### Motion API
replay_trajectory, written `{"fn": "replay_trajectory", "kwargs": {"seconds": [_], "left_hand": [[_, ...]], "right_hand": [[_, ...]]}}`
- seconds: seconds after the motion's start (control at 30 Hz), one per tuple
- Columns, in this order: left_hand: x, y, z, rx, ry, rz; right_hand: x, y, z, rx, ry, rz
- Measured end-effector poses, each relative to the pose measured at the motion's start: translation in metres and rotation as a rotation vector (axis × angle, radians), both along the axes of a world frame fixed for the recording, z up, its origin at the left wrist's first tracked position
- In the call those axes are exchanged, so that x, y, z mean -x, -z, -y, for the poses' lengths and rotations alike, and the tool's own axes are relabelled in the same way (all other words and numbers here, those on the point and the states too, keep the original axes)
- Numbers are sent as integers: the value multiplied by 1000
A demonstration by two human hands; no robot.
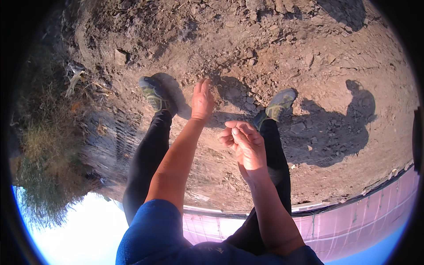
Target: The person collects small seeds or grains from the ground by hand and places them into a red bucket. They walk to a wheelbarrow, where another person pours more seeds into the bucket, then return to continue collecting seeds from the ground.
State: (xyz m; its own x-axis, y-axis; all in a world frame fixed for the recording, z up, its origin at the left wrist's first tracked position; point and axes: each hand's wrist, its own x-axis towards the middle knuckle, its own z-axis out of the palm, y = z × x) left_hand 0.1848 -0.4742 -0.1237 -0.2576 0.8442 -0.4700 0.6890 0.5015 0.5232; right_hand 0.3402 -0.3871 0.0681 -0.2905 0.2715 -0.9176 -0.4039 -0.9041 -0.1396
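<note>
Bent forward over dry, cloddy soil [205, 159], I have both hands out in front of me. My left hand [202, 101] reaches low between my feet, its back towards me and its fingers pointing away. Its palm and whatever lies under it are hidden. A patch of loose clods [237, 92] lies just right of its fingertips. Closer to me, my right hand [246, 142] is raised, its fingers curled in and the thumb against them. No object shows in it.
My left shoe [154, 94] and right shoe [281, 104] stand wide apart on the soil. Dry brush [49, 139] and broken wood [74, 81] lie at the left. A squarish block [121, 57] lies beyond my left foot. Pinkish plastic sheeting [361, 215] runs behind me.
</note>
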Motion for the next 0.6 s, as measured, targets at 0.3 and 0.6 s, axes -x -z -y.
{"fn": "replay_trajectory", "kwargs": {"seconds": [0.3,0.6], "left_hand": [[56,39,-11,178,-315,-476],[26,35,-17,105,-274,-360]], "right_hand": [[-6,-4,-7,-27,48,-25],[-10,-8,-11,-11,60,6]]}}
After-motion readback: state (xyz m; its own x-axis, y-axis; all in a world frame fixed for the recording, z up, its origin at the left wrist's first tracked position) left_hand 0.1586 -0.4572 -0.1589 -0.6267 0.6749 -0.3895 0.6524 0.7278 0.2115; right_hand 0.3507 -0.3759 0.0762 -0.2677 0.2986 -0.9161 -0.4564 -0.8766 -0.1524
